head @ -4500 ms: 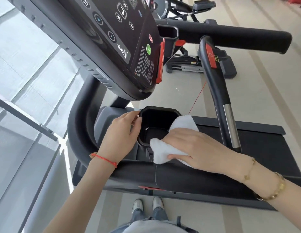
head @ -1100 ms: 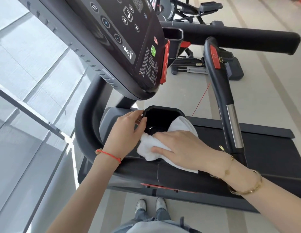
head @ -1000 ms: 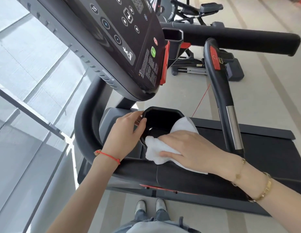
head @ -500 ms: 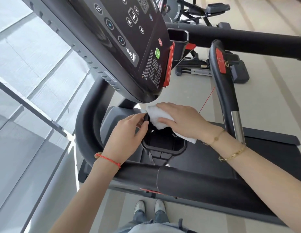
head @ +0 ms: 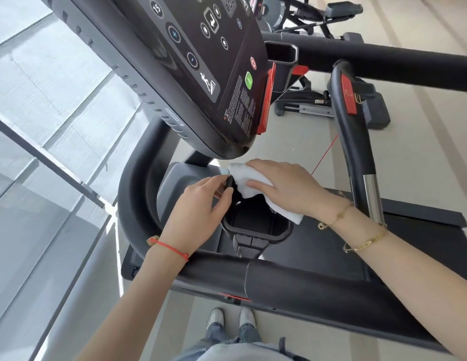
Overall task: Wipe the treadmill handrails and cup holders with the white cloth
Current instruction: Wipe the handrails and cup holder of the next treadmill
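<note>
The step in hand is the cup-holder wipe, at the far rim. The right hand [head: 284, 188] lies flat, fingers straight and close together, pressing the white cloth [head: 249, 182] onto the far edge of the near cup holder [head: 256, 230], just under the lower lip of the console [head: 201, 74]; the cloth's tail drapes over the right rim. The left hand [head: 198, 212] steadies the holder, thumb and fingertips curled and pinching its left rim. The inside of the cup looks bare and dark; whether it is clean I cannot tell. The next move likely calls for dragging the cloth round the rim or down into the well, then on to the near handrail [head: 305, 285] and the far cup holder [head: 280, 54].
</note>
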A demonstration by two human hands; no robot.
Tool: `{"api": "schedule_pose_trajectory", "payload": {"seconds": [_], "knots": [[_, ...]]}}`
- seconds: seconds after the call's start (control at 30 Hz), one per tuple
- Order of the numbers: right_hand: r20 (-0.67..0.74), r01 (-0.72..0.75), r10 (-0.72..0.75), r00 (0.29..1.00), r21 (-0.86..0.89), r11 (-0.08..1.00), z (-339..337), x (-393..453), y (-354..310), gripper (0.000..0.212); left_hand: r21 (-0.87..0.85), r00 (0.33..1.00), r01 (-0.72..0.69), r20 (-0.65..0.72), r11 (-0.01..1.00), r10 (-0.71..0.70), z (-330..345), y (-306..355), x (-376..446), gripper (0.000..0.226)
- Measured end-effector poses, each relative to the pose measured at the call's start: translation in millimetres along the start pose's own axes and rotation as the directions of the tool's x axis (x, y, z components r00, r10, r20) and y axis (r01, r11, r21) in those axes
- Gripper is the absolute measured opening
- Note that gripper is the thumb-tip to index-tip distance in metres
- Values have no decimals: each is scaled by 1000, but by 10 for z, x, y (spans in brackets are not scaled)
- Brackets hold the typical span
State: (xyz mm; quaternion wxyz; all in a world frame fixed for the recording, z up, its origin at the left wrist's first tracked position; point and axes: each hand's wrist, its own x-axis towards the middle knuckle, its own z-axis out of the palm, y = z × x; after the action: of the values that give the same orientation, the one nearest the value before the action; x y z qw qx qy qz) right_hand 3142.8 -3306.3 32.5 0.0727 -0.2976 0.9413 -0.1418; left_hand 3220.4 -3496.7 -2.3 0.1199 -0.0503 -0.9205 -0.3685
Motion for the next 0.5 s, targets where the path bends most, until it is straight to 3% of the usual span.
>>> {"api": "schedule_pose_trajectory", "payload": {"seconds": [0.1,0.17,0.27,0.5], "knots": [[-75,-181,198,977,188,965,80,-334,59,39,1,1000,10,10,1000,-10,-3,5,1,36],[-83,-296,352,932,384,874,187,-552,-9,48,6,1000,16,13,1000,-16,1,0,4,37],[-57,-339,467,882,609,717,365,-759,-204,57,3,1000,15,21,1000,-15,9,8,11,36],[-29,-324,370,929,419,848,134,-349,22,43,-11,1000,2,20,1000,-2,7,30,0,32]]}}
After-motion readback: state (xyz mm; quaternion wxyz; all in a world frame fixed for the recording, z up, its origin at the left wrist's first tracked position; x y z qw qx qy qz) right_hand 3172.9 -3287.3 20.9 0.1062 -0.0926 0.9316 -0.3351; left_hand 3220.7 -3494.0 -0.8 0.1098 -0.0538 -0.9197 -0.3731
